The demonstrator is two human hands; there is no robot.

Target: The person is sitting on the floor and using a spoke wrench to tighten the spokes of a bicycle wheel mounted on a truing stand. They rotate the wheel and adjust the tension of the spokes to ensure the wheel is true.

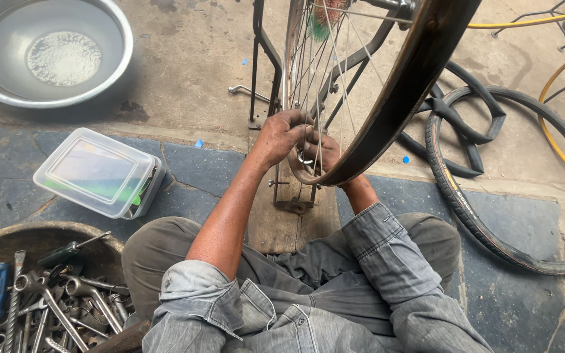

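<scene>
Left hand (281, 136) grips the wheel rim (393, 98), half hiding right hand (325, 153).

Even, soft daylight; faint shadows fall toward the viewer beneath the left hand (281, 135). Mild glare on the steel basin (50, 49) far left of it. Sharp focus throughout; slight wide-angle curvature at edges.

Bicycle repair workshop: wrenches (53, 307), tyre (492, 222) (concrete floor).

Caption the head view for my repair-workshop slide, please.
Both hands, left hand and right hand, work at a bicycle wheel rim beside a tool-filled basin.
</scene>
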